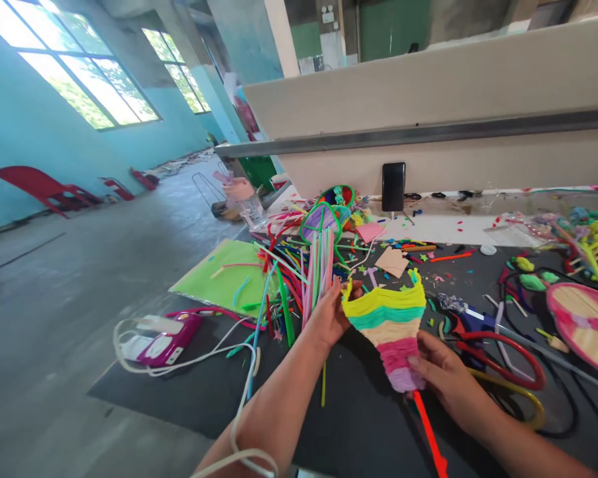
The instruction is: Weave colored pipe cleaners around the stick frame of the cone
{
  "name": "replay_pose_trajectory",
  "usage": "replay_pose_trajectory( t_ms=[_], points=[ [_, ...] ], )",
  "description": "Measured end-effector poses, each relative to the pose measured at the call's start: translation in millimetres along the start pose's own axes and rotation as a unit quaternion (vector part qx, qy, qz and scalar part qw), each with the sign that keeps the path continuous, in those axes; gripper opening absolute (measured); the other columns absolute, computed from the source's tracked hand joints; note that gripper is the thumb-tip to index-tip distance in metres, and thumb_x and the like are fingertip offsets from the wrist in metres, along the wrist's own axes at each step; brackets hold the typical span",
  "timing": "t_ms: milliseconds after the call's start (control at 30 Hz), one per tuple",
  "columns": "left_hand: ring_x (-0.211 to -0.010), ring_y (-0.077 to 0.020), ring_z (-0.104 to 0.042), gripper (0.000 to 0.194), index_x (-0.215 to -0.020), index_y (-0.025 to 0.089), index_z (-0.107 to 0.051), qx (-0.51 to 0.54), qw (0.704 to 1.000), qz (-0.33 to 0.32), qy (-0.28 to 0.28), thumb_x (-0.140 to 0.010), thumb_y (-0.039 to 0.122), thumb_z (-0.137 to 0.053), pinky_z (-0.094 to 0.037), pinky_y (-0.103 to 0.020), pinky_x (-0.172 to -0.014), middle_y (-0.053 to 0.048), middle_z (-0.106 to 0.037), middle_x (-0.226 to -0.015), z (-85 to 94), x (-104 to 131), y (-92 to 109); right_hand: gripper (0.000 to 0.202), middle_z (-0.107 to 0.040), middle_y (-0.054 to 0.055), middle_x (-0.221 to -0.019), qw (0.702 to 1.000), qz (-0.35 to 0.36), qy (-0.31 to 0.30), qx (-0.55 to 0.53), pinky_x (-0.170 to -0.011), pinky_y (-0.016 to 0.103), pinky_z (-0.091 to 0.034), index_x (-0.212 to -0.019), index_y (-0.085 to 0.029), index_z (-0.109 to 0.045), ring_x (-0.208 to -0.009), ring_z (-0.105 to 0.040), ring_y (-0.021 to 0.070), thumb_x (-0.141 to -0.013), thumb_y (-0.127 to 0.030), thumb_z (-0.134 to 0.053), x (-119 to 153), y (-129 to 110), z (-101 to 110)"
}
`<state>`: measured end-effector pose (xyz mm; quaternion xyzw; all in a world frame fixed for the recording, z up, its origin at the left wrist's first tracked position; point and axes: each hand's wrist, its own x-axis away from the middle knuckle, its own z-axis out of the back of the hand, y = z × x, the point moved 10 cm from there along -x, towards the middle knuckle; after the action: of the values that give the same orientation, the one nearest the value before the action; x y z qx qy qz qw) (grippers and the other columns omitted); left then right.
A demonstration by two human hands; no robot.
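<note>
A striped piece of pipe-cleaner work (386,318), yellow, teal, beige, magenta and lilac from top to bottom, is held up over the dark tabletop. My left hand (333,311) grips its upper left corner, with some fingers behind it. At its lower right edge my right hand (441,372) pinches it between thumb and fingers. An orange-red stem (428,431) hangs from its bottom end. Just beyond my left hand lies a bundle of pink, white and green pipe cleaners (320,269).
A purple glue gun (172,342) with a white cord lies left, near a green sheet (224,275). Red-handled scissors (503,358) and a pink-rimmed oval (585,325) are at right. A phone (393,187) leans on the board behind scattered scraps.
</note>
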<state>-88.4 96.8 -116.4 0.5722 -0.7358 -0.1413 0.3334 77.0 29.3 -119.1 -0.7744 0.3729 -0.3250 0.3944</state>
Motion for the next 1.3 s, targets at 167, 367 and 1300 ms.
replay_pose_trajectory(
  t_ms=[167,367,1300],
  points=[
    [-0.062,-0.0122,-0.062,0.047,-0.083,0.008,-0.067,-0.008,0.999,-0.019,-0.049,-0.077,0.055,-0.064,-0.052,-0.023,-0.060,-0.004,-0.062,-0.070,-12.0,10.5,6.0,0.040,-0.069,0.005,-0.099,0.999,0.030,0.000,0.013,-0.050,0.028,-0.052,-0.116,-0.023,-0.059,-0.060,-0.061,0.0141,-0.078,-0.031,-0.070,3.6,-5.1,-0.9],
    [-0.065,-0.0129,-0.063,0.045,-0.088,0.011,-0.068,-0.055,0.994,-0.038,-0.082,-0.063,0.045,-0.081,-0.053,-0.025,-0.064,-0.002,-0.064,-0.075,-11.2,19.1,15.6,0.034,-0.069,0.004,-0.095,0.998,0.059,-0.030,0.011,-0.050,0.026,-0.051,-0.115,-0.023,-0.059,-0.056,-0.059,0.0115,-0.082,-0.028,-0.066,4.7,-9.6,-6.6],
    [-0.096,-0.0256,-0.067,0.060,-0.118,0.016,-0.061,-0.034,0.988,-0.055,-0.143,-0.071,0.053,-0.071,-0.053,-0.038,-0.086,-0.010,-0.071,-0.103,-48.1,25.5,-2.1,0.038,-0.066,0.004,-0.109,0.995,0.102,-0.016,-0.005,-0.065,0.029,-0.054,-0.115,-0.027,-0.053,-0.080,-0.065,0.0157,-0.080,-0.032,-0.068,6.7,-12.8,-10.4]
  ],
)
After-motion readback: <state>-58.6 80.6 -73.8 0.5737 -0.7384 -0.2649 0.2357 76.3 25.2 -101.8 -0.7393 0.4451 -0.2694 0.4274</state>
